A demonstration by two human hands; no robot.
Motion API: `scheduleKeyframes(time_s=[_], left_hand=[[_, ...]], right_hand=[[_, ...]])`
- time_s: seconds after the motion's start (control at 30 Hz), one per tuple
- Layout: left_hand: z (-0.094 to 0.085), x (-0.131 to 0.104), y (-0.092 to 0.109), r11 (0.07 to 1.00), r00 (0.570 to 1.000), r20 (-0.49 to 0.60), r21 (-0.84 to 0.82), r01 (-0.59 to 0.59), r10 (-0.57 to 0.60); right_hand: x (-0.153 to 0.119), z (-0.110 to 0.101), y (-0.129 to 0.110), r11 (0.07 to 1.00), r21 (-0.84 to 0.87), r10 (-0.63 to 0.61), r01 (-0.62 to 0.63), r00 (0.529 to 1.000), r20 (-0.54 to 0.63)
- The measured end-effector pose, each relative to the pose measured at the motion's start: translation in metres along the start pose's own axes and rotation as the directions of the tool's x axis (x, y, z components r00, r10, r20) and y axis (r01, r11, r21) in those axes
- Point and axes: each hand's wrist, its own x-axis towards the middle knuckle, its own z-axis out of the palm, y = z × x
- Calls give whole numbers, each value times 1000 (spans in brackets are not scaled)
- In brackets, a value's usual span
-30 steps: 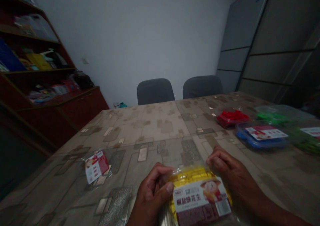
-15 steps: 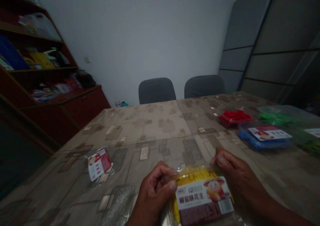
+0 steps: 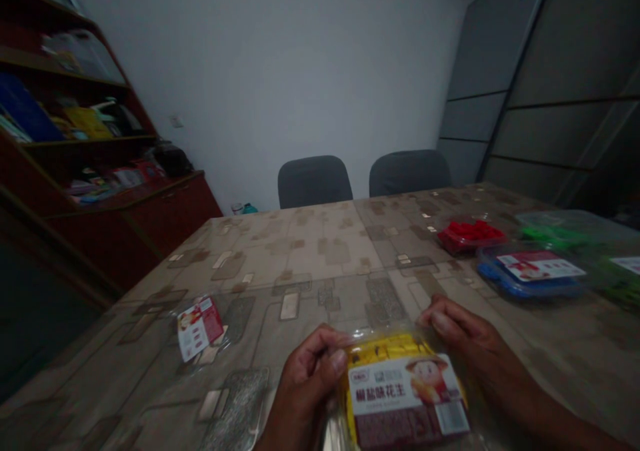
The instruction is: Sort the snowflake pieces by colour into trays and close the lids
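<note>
Close to me at the table's near side is a clear plastic box with yellow contents and a white and maroon label on its lid. My left hand pinches the box's left upper edge between thumb and fingers. At the right upper corner, my right hand has its fingers closed on the rim. The lid appears closed. Farther off to the left, a clear lid with a red and white label lies on the table, touched by neither hand.
On the right of the table stand a box with red contents, a labelled box with blue contents and containers with green contents. Two grey chairs stand behind the table. A shelf unit is at left.
The yellow-filled box has shifted very slightly left in view, still between both hands. My right hand has moved slightly with it. The other boxes stay put.
</note>
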Motion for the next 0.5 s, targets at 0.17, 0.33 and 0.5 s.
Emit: scheduleKeyframes(time_s=[0.17, 0.33, 0.5], left_hand=[[1, 0, 1, 999, 999, 41, -51, -9, 11], [6, -3, 5, 992, 996, 85, -126, 25, -15], [5, -3, 3, 994, 998, 68, -105, 22, -15]], right_hand=[[-4, 1, 0, 997, -67, -46, 44, 998, -41], [-5, 0, 1, 990, -109, -100, 93, 993, -59], [-1, -3, 6, 994, -87, -72, 66, 995, -76]])
